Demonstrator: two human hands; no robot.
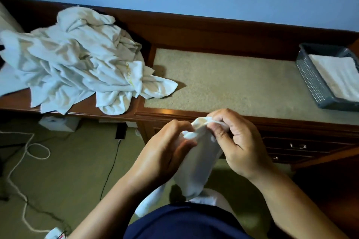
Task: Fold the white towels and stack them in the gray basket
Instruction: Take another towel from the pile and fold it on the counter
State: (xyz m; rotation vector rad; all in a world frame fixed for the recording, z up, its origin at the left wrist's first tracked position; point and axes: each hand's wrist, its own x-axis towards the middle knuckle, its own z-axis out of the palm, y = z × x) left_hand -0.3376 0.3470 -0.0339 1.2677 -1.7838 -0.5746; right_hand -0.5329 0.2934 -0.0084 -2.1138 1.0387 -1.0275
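Fingers [219, 133] of the left hand [167, 149] and right hand [240, 141] pinch the top edge of a white towel [196, 169] dangling before the desk [223, 83] — hunting its corners, I judge — next it wants spreading and folding, then the gray basket [310, 81].

A pile of towels [77, 60] lies on the left end of the worktop [233, 83], spilling over its front edge. The basket [312, 87] sits at the far right, well apart from the pile, with a folded towel [338, 75] in it. In front of the worktop, a hanging towel [196, 167] is held between the left hand [169, 151] and the right hand [239, 141]. Cables [114, 160] lie on the floor below the pile
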